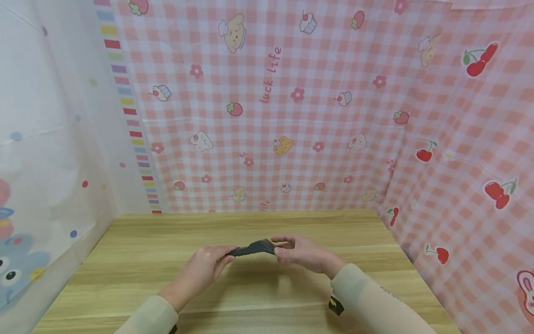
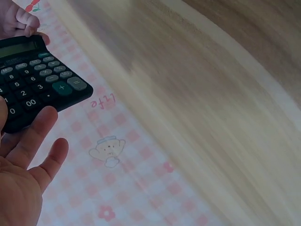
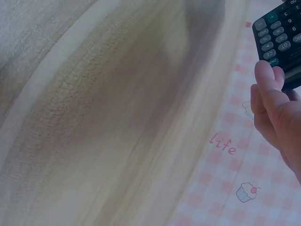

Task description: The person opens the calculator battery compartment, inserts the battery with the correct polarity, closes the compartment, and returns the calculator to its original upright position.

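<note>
A dark calculator (image 1: 254,247) is held above the wooden table between both hands, seen nearly edge-on in the head view. My left hand (image 1: 204,269) pinches its lower end, by the number keys; in the left wrist view two fingers of that hand (image 2: 28,160) stretch out below the calculator (image 2: 42,84). At the display end, my right hand (image 1: 302,253) grips the edge with thumb and fingers. The right wrist view catches the calculator (image 3: 280,42) at the upper right, partly cut off, with the right hand (image 3: 277,108) against its display end.
The wooden table (image 1: 250,306) spreads beneath the hands. A pink checked cloth (image 1: 267,176) hangs behind it, a cherry-print cloth (image 1: 467,162) on the right and a pale cloth (image 1: 46,153) on the left. A small black item (image 1: 335,305) shows by the right sleeve.
</note>
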Available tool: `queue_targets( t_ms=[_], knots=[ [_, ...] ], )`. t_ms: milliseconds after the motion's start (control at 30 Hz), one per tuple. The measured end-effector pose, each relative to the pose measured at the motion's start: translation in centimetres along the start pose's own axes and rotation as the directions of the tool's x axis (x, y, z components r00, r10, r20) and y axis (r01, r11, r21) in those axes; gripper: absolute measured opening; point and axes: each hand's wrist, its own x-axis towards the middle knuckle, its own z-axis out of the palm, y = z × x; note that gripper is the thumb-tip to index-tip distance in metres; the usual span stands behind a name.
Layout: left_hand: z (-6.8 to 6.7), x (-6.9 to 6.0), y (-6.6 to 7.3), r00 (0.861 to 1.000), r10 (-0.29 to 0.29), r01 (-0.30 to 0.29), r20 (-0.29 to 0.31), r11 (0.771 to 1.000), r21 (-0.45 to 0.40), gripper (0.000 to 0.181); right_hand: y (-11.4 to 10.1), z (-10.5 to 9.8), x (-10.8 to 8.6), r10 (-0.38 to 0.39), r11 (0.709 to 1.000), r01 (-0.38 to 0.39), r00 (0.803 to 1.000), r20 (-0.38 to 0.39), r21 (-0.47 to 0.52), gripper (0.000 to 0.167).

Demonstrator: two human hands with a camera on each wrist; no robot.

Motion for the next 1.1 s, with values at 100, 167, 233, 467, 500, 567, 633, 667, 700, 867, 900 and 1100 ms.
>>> queue_targets(
  t_ms=[100, 167, 233, 467, 500, 567, 633, 667, 700, 867, 900, 1100],
  knots=[
    [-0.1, 0.1, 0.1, 0.999, -0.041, 0.042, 0.012, 0.998, -0.040, 0.022, 0.0, -0.2, 0.0, -0.020, 1.000, 0.020, 1.000, 0.002, -0.003, 0.085],
    [-0.1, 0.1, 0.1, 0.998, -0.065, 0.065, 0.018, 0.996, -0.056, 0.022, 0.1, -0.2, 0.1, -0.038, 0.999, 0.038, 0.999, -0.007, -0.011, 0.081],
    [-0.1, 0.1, 0.1, 0.997, -0.081, 0.082, 0.020, 0.994, -0.073, 0.023, 0.2, -0.2, 0.2, -0.060, 0.998, 0.059, 0.998, -0.028, -0.023, 0.073],
    [-0.1, 0.1, -0.1, 0.985, -0.161, 0.169, 0.065, 0.977, -0.130, 0.026, 0.5, -0.2, 0.5, -0.048, 0.997, 0.038, 0.985, -0.166, -0.063, 0.044],
    [-0.1, 0.1, -0.1, 0.981, -0.178, 0.187, 0.076, 0.972, -0.141, 0.027, 0.5, -0.3, 0.4, -0.048, 0.998, 0.038, 0.983, -0.178, -0.059, 0.042],
    [-0.2, 0.0, -0.1, 0.970, -0.220, 0.234, 0.100, 0.957, -0.172, 0.029, 0.5, -0.3, 0.5, -0.045, 0.998, 0.036, 0.980, -0.196, -0.049, 0.040],
    [-0.3, 0.0, 0.0, 0.957, -0.268, 0.287, 0.114, 0.937, -0.198, 0.031, 0.6, -0.3, 0.5, -0.042, 0.999, 0.038, 0.976, -0.214, -0.026, 0.037],
    [-0.4, 0.0, 0.1, 0.948, -0.295, 0.313, 0.117, 0.927, -0.205, 0.032, 0.6, -0.2, 0.6, -0.042, 0.999, 0.039, 0.974, -0.223, -0.017, 0.036],
    [-0.4, 0.0, 0.2, 0.939, -0.322, 0.341, 0.122, 0.915, -0.216, 0.032, 0.6, -0.2, 0.6, -0.042, 0.999, 0.042, 0.972, -0.229, -0.006, 0.035],
    [-0.4, 0.2, 0.5, 0.904, -0.406, 0.426, 0.130, 0.872, -0.242, 0.029, 0.7, -0.1, 0.9, -0.049, 0.997, 0.063, 0.970, -0.239, 0.052, 0.032],
    [-0.4, 0.2, 0.5, 0.900, -0.414, 0.435, 0.134, 0.864, -0.254, 0.029, 0.8, -0.2, 1.0, -0.052, 0.996, 0.069, 0.970, -0.237, 0.062, 0.032],
    [-0.6, 0.2, 0.3, 0.875, -0.442, 0.483, 0.195, 0.800, -0.356, 0.028, 0.8, -0.2, 1.1, -0.054, 0.992, 0.080, 0.966, -0.253, 0.097, 0.031]
  ],
)
